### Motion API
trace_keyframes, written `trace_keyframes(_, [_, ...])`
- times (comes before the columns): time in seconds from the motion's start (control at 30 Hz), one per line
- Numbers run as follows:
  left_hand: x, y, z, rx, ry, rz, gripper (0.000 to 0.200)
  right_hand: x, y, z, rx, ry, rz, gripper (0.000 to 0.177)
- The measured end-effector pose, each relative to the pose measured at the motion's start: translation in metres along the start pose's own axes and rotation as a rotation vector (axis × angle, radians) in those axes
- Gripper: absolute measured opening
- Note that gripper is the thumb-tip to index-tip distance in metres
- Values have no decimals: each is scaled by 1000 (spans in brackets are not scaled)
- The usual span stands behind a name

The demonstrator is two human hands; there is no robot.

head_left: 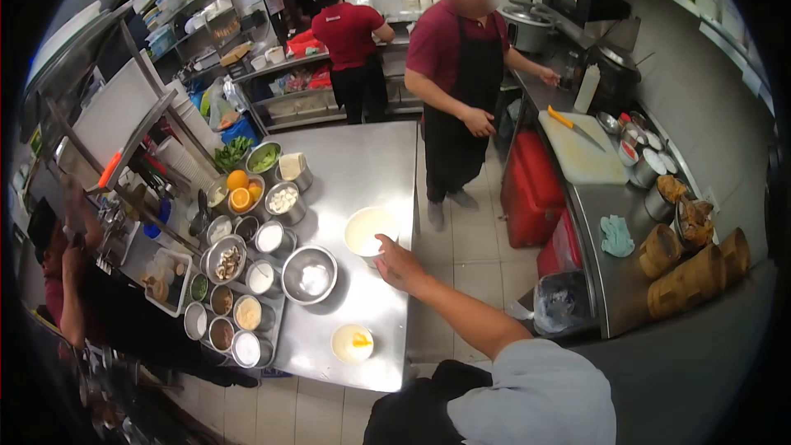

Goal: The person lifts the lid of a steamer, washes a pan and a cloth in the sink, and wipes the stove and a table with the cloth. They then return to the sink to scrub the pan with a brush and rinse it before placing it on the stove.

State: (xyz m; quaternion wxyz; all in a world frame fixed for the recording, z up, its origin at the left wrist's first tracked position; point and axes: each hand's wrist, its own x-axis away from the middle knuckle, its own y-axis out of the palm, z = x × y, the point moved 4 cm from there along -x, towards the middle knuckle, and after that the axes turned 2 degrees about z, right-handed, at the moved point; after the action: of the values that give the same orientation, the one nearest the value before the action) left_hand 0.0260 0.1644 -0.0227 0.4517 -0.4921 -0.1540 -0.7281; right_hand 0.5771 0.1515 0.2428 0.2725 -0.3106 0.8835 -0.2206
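My right hand (400, 265) reaches over the steel table (354, 165) and grips a cream-coloured bowl (368, 255) by its near right rim, fingers closed on the edge. Pale contents or a pale inner wall show inside it. Just left of that bowl stands a wide steel mixing bowl (309, 274) with nothing visible inside. Closer to me sits a smaller cream bowl (339, 353) holding something yellow. My left hand is out of view.
Several steel containers of ingredients, including mushrooms (227, 263) and oranges (240, 199), crowd the table's left side. One co-worker (461, 58) stands beyond the right corner, another (350, 41) at the back. A cutting board (568, 152) with a yellow-handled knife (562, 119) lies on the right counter.
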Motion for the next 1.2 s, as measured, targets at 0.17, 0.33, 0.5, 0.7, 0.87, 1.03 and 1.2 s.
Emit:
trace_keyframes(0.17, [-37, -16, 22, 18, 5, -58, 36, -2, 16, -5, 74, -22, 20, 52])
trace_keyframes(0.33, [-68, -22, 60, 16, 61, -123, 39, -11, 17, -18, 124, 55, -52, 49])
trace_keyframes(0.5, [-94, -3, 119, -128, 123, -150, 36, -17, 21, -16, 133, 137, -22, 48])
trace_keyframes(0.7, [-141, 13, 114, -107, 49, -166, 31, -12, 22, -13, 152, 162, -26, 49])
trace_keyframes(0.87, [-101, -13, 88, -186, 23, -198, 36, -4, 26, -17, 87, 185, -31, 49])
trace_keyframes(1.03, [-144, -34, 43, -434, 263, -56, 35, 4, 46, 30, 56, 4, 34, 52])
trace_keyframes(1.2, [-28, -45, 19, -437, 220, 275, 38, -11, 62, 40, -650, 286, -92, 59])
